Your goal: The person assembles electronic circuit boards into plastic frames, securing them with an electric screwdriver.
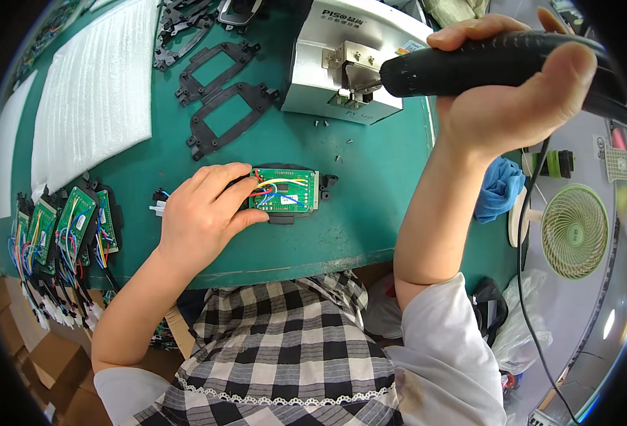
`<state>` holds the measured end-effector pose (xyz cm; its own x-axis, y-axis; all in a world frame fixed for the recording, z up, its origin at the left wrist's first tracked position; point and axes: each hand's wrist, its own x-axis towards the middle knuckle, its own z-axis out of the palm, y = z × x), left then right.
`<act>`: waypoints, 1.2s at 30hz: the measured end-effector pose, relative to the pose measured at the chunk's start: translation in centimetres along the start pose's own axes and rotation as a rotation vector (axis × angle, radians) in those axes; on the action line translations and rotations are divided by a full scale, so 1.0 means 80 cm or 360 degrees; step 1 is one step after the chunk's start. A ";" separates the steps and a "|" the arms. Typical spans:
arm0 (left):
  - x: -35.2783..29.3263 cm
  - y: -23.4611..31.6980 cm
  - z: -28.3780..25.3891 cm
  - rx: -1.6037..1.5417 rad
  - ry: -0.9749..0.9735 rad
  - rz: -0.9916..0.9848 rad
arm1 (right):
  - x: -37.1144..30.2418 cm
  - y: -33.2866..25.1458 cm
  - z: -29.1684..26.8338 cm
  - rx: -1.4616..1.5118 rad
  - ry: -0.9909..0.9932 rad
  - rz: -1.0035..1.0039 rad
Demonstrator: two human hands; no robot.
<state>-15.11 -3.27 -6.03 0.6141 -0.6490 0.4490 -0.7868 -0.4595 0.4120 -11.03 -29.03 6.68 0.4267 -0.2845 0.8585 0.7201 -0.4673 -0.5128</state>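
My left hand [203,213] grips the left side of a green circuit board [295,202] with red, yellow and blue wires. The board lies on a black plastic frame [327,186], whose tabs stick out on the right and below. My right hand [509,106] is wrapped round a black corded electric screwdriver [455,65], raised over the back right of the table. Its tip points left into the metal outlet of a pale box-shaped screw feeder [310,89]; whether a screw sits on the tip is too small to tell.
Several loose screws [339,158] lie before the feeder. More black frames [229,117] and a white foam sheet [96,89] lie at the back left. Wired boards [75,220] stack at the left edge. At right are a blue cloth [498,188], a green fan [575,231] and the screwdriver's cord [521,263].
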 end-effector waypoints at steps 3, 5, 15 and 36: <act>-0.001 0.000 0.001 0.0002 0.0002 -0.0018 | -0.016 -0.035 0.046 -0.0202 0.0349 0.0205; -0.001 -0.001 0.001 0.0009 0.0009 -0.0016 | -0.018 -0.033 0.051 -0.0127 0.0372 0.0251; -0.002 -0.003 0.001 0.0029 0.0033 0.0036 | -0.070 -0.035 0.049 0.0321 -0.0153 0.0596; -0.004 0.001 -0.004 0.0076 0.0064 0.0017 | -0.100 -0.055 0.114 0.0525 -0.0486 0.0606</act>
<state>-15.36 -2.94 -5.88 0.6067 -0.6297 0.4851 -0.7949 -0.4815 0.3691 -12.58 -17.06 2.12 0.7916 -0.1042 0.6021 0.5967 -0.0806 -0.7984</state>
